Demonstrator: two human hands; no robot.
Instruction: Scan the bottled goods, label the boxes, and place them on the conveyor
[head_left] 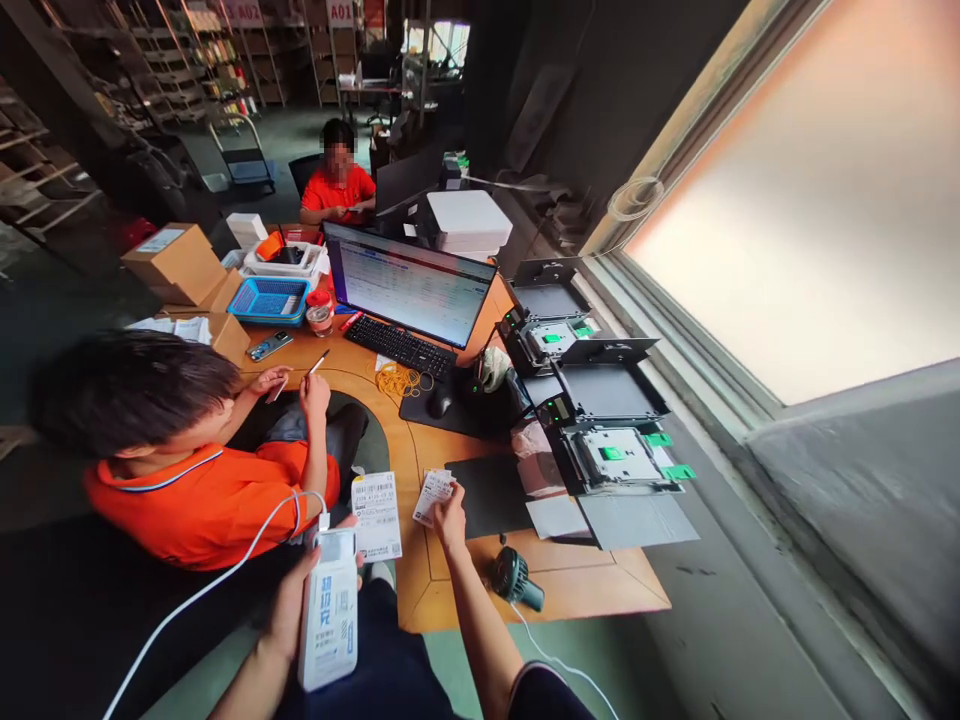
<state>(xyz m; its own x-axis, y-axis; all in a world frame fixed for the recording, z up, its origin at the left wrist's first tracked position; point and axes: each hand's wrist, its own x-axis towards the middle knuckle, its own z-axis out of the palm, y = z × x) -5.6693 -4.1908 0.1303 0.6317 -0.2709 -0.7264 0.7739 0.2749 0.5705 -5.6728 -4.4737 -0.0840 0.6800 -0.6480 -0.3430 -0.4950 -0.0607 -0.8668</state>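
Note:
My left hand [289,605] is closed round a white power bank [330,610] with blue print, and a white cable is plugged into its top end. Just beyond my left fingertips is a printed label sheet [377,515] with barcodes; its contact with the fingers is partly hidden by the power bank. My right hand [450,515] pinches a smaller printed label [433,497] over the table edge, beside a dark mat [487,490].
Two label printers [611,455] with raised lids stand at the right by the window. A small black fan [516,580] lies nearer. Beyond are a monitor [412,285], keyboard [401,343] and mouse [440,402]. A seated co-worker [202,500] holds a pen at left; another person [337,190] sits behind.

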